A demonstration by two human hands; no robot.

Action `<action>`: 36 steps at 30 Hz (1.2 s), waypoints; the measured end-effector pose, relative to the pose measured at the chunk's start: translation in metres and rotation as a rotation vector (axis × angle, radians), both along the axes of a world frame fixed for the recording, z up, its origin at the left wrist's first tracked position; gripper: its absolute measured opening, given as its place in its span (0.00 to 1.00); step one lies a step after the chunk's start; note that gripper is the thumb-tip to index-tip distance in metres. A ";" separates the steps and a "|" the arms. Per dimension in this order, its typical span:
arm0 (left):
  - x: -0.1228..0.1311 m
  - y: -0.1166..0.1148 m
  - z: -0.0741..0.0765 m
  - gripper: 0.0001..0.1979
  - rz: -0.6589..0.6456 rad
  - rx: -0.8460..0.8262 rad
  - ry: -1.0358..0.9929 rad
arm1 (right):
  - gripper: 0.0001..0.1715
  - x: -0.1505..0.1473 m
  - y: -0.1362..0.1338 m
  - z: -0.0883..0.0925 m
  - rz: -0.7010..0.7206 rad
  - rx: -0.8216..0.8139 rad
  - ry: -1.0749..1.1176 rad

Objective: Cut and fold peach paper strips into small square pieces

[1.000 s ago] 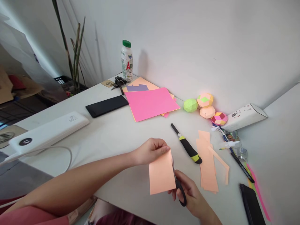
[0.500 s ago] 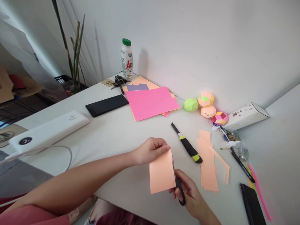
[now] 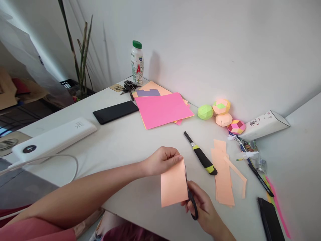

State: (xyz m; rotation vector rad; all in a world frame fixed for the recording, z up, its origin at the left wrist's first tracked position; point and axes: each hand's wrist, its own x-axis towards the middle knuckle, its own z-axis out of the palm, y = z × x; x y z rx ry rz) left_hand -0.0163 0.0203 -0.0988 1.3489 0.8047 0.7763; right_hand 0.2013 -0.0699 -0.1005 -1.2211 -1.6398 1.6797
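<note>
My left hand (image 3: 165, 161) pinches the top edge of a peach sheet of paper (image 3: 174, 185), thumb on top. Lower right, my right hand (image 3: 200, 207) is closed around the black handles of a pair of scissors (image 3: 192, 204). The scissor blades run up along the paper's right edge, partly hidden behind it. A black-and-green utility knife (image 3: 202, 157) lies just beyond my hands. Beside it rest several cut peach paper strips (image 3: 223, 177), one of them thin and bent.
Pink paper (image 3: 164, 110), a black phone (image 3: 115, 112) and a white power bank (image 3: 55, 139) with a cable lie on the table. Behind stand a green-capped bottle (image 3: 137, 63) and faceted paper shapes (image 3: 205, 112). At right are a white box (image 3: 265, 125) and a black case (image 3: 271, 219).
Both hands, the paper and the scissors keep nearly the same pose. The whole view has shifted slightly.
</note>
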 end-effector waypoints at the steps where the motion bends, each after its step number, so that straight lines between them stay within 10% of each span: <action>1: 0.000 0.000 0.000 0.18 -0.002 0.001 0.000 | 0.25 0.000 0.000 0.000 0.003 -0.001 0.002; 36: 0.000 -0.002 -0.001 0.21 -0.019 0.034 0.030 | 0.29 0.000 -0.004 -0.004 -0.035 -0.011 -0.045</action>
